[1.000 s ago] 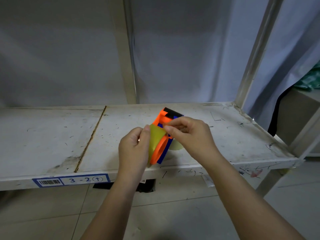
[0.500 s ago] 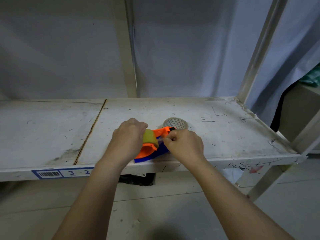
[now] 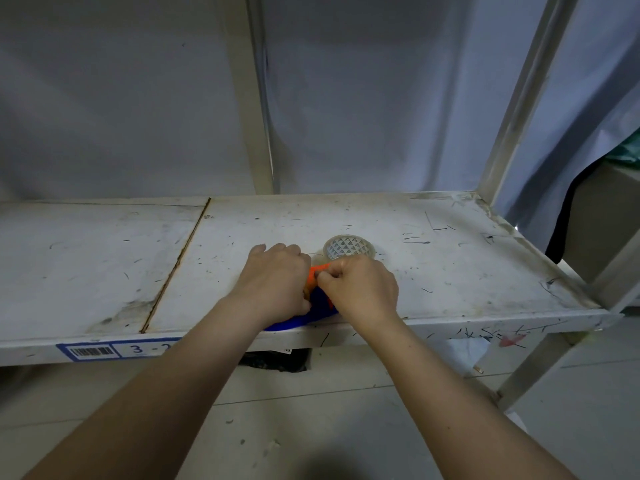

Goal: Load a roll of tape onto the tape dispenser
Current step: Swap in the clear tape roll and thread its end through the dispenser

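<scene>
Near shelf edge point(image 3: 450, 327): tape dispenser point(image 3: 313, 308), flat, under both hands.
Left hand point(image 3: 277, 278): clamped on dispenser.
Right hand point(image 3: 360, 289): fingers pinched; contents hidden.
Roll of tape point(image 3: 349, 247): just beyond right hand, far side.

— What sort of place is shown?

— A storeroom or warehouse is suggested. A worn white metal shelf point(image 3: 433, 268) is seen, carried on angled steel uprights point(image 3: 519, 98), its surface scratched and stained.

— What else supports that?

— A blue-bordered barcode label point(image 3: 114, 349) is fixed to the shelf's front edge, and a location code beginning "3 -" is printed on it, as is done for stock racks. Grey plastic sheeting point(image 3: 363, 98) is hung behind the rack. A pale tiled floor point(image 3: 311, 427) is visible below, and a second unit is partly seen at the far right, draped with dark cloth point(image 3: 568, 216).
</scene>
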A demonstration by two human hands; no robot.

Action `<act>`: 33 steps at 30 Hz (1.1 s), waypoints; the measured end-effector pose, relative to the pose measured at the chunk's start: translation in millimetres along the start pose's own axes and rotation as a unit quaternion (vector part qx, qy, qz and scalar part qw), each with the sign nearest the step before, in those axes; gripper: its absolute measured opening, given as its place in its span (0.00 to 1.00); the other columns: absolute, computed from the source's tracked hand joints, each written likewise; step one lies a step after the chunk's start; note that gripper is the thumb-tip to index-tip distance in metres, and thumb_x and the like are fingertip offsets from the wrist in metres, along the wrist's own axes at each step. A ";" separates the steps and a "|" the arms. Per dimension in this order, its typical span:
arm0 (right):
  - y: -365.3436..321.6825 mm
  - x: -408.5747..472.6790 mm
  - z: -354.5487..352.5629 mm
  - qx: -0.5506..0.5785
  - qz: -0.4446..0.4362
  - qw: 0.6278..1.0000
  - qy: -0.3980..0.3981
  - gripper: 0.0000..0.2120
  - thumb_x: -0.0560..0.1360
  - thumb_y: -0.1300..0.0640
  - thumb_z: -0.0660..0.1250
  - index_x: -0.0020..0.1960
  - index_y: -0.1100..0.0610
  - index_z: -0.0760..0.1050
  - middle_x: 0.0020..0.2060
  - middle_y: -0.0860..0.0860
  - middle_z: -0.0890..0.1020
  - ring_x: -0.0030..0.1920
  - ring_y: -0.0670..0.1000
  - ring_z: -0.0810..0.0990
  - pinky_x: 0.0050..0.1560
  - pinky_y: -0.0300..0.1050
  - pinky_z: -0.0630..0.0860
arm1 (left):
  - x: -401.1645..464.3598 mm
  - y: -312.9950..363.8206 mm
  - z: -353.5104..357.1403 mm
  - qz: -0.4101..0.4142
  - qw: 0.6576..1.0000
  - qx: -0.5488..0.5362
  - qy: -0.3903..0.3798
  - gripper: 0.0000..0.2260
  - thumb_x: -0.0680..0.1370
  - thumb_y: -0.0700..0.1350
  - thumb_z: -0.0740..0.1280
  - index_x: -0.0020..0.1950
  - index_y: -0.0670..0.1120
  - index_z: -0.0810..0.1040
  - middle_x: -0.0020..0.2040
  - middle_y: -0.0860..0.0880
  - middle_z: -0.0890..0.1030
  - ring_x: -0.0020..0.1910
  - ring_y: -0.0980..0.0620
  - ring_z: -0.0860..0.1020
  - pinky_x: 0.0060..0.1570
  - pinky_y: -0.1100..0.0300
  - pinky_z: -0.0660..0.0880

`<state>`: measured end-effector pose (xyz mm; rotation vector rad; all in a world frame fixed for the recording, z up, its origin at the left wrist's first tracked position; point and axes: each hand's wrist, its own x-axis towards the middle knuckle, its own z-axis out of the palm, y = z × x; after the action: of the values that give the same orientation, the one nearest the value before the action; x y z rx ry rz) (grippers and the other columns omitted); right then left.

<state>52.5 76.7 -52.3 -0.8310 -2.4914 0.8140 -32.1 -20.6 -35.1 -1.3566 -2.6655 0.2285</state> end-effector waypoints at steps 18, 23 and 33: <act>46.6 22.7 -30.0 0.257 0.218 0.938 0.078 0.04 0.65 0.56 0.70 0.32 0.54 0.80 0.37 0.49 0.84 0.35 0.45 0.75 0.48 0.48 0.76 | 6.2 -8.7 -7.9 0.000 0.999 0.024 -0.032 0.23 0.66 0.60 0.68 0.57 0.51 0.75 0.52 0.52 0.79 0.54 0.49 0.74 0.52 0.52 0.68; 61.4 21.8 -34.0 0.271 0.221 0.935 0.066 0.03 0.66 0.56 0.71 0.34 0.54 0.81 0.37 0.46 0.83 0.37 0.44 0.75 0.45 0.46 0.73 | 8.2 -6.2 -1.1 -0.002 0.999 -0.021 -0.036 0.19 0.66 0.55 0.70 0.54 0.50 0.75 0.47 0.51 0.77 0.47 0.50 0.75 0.41 0.56 0.72; 68.3 23.6 -32.4 0.335 0.225 0.913 0.064 0.06 0.64 0.57 0.72 0.29 0.53 0.79 0.39 0.47 0.85 0.43 0.46 0.78 0.46 0.46 0.71 | 4.7 -10.2 -5.7 -0.021 0.997 -0.057 -0.045 0.22 0.65 0.57 0.71 0.56 0.50 0.75 0.50 0.51 0.79 0.48 0.50 0.76 0.41 0.58 0.74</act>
<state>79.9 149.6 -66.9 -1.1433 -1.7123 1.5850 -41.8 -22.3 -27.2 -1.3504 -2.8173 0.1375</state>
